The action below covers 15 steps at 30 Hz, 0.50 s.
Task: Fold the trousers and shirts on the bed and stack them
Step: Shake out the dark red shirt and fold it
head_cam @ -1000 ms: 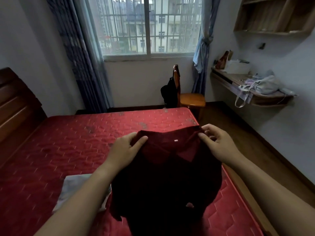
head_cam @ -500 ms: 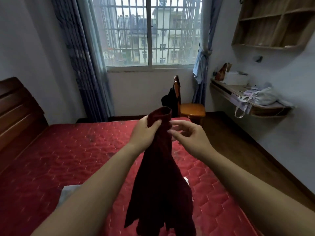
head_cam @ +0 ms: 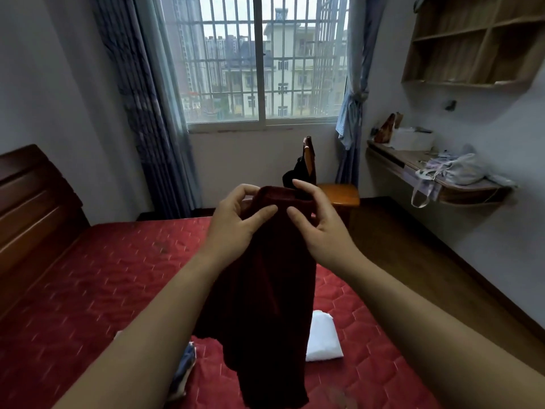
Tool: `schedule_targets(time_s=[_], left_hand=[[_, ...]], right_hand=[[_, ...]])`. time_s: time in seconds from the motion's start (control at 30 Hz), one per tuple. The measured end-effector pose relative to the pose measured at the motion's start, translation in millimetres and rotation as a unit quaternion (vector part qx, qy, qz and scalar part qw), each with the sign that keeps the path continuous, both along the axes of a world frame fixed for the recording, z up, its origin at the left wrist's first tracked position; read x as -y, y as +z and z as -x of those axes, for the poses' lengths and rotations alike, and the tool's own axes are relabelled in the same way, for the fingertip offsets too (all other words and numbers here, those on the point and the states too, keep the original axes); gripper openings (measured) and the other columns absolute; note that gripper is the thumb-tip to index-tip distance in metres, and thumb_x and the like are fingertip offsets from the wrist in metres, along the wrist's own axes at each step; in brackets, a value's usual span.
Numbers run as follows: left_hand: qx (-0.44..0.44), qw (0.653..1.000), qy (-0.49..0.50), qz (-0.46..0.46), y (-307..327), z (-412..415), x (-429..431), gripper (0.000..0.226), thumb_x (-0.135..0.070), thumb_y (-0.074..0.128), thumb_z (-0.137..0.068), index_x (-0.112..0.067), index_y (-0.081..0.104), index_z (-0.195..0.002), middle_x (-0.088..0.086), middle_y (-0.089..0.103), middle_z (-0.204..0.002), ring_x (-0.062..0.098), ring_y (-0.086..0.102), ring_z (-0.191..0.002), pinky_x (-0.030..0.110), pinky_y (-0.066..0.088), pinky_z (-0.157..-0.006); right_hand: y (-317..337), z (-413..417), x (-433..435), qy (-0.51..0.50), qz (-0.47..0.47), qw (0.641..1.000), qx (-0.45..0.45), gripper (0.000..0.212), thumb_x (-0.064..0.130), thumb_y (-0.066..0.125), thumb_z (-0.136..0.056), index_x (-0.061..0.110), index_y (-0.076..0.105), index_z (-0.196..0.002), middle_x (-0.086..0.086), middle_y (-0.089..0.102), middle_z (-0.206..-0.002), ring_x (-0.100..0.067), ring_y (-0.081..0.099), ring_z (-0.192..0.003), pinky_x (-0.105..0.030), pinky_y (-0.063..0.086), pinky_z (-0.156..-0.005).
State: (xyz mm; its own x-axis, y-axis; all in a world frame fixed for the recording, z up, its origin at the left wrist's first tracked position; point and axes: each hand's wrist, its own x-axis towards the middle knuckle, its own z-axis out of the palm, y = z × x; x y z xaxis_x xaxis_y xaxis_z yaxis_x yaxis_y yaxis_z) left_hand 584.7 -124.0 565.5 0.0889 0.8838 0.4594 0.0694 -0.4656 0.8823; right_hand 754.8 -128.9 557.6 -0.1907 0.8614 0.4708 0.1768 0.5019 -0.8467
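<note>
Both hands are up in front of the window, and one dark red garment (head_cam: 265, 278) hangs from them over the bed (head_cam: 103, 276), its lower end cut off by the bottom of the view. It is gathered so narrow that I cannot say whether it is a shirt or trousers. The left hand (head_cam: 233, 224) pinches the top edge, thumb in front and fingers (head_cam: 249, 191) curled over the back. The right hand (head_cam: 320, 227) grips the same edge just beside it, thumb on the near face and fingers hooked behind the cloth.

Behind the hanging cloth one white folded piece (head_cam: 323, 339) lies on the red mattress, its left part hidden. Under the left forearm a bluish and pale cloth (head_cam: 185, 364) shows only as a strip; what it is I cannot make out.

One wooden chair (head_cam: 339, 194) stands past the foot of the bed, something dark (head_cam: 295, 175) draped on its back, partly covered by the right hand. On the wall-mounted tabletop (head_cam: 413, 160) at the right sit one pale bag (head_cam: 460, 172) and some small things too blurred to name. Two curtains flank the barred window.
</note>
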Motion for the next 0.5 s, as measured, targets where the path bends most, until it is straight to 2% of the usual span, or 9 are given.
schedule_targets(time_s=[0.07, 0.17, 0.23, 0.33, 0.4, 0.5], left_hand=[[0.005, 0.999, 0.032, -0.011, -8.0, -0.5, 3.0, 0.019, -0.032, 0.068, -0.078, -0.025, 0.061, -0.095, 0.001, 0.069, -0.093, 0.014, 0.068, -0.084, 0.022, 0.054, -0.064], [0.03, 0.997, 0.066, -0.034, -11.4, -2.4, 3.9, 0.01, -0.021, 0.064, -0.084, -0.024, 0.062, -0.094, -0.001, 0.067, -0.093, 0.014, 0.067, -0.082, 0.02, 0.053, -0.064], [0.046, 0.996, 0.064, -0.038, -11.1, -4.1, 3.3, 0.009, -0.017, 0.063, -0.086, -0.023, 0.062, -0.092, -0.006, 0.066, -0.09, 0.009, 0.067, -0.08, 0.018, 0.052, -0.065], [0.058, 0.997, 0.032, -0.028, -15.2, -3.1, 3.1, 0.008, -0.017, 0.062, -0.086, -0.022, 0.063, -0.092, -0.006, 0.068, -0.087, 0.009, 0.067, -0.08, 0.02, 0.052, -0.067], [0.067, 0.997, 0.019, -0.013, -22.0, 3.8, 3.3, 0.01, -0.023, 0.063, -0.084, -0.025, 0.063, -0.094, -0.006, 0.068, -0.089, 0.012, 0.068, -0.078, 0.021, 0.053, -0.064], [0.016, 0.999, 0.046, 0.016, -40.8, 20.5, 4.4, 0.024, -0.035, 0.067, -0.079, -0.036, 0.058, -0.102, -0.007, 0.064, -0.093, 0.012, 0.066, -0.067, 0.025, 0.054, -0.055]], right_hand=[[-5.9, 12.4, 1.1, -0.027, -0.014, 0.999, -0.026, 0.04, 0.023, 0.053, -0.093, 0.027, 0.041, -0.131, 0.005, 0.048, -0.128, -0.008, 0.052, -0.114, -0.041, 0.051, -0.093], [-15.4, 27.7, -0.4, -0.085, -0.066, 0.992, -0.059, 0.041, 0.028, 0.049, -0.095, 0.029, 0.035, -0.134, 0.001, 0.043, -0.137, -0.015, 0.045, -0.125, -0.045, 0.043, -0.1], [-24.0, 37.8, 0.1, -0.101, -0.09, 0.989, -0.059, 0.044, 0.032, 0.046, -0.095, 0.033, 0.031, -0.136, 0.004, 0.041, -0.139, -0.01, 0.042, -0.127, -0.04, 0.041, -0.103], [-33.1, 47.7, -2.2, -0.114, -0.109, 0.986, -0.05, 0.04, 0.027, 0.048, -0.095, 0.023, 0.04, -0.134, 0.024, 0.049, -0.12, 0.012, 0.049, -0.108, -0.015, 0.044, -0.089], [-32.7, 46.4, -7.5, -0.125, -0.129, 0.983, -0.027, 0.031, 0.022, 0.051, -0.095, 0.019, 0.048, -0.126, 0.028, 0.051, -0.107, 0.013, 0.052, -0.099, -0.011, 0.045, -0.08], [-29.0, 39.4, -11.0, -0.127, -0.171, 0.977, 0.015, 0.027, 0.018, 0.054, -0.093, 0.019, 0.052, -0.119, 0.021, 0.056, -0.101, 0.003, 0.057, -0.095, -0.014, 0.048, -0.078]])
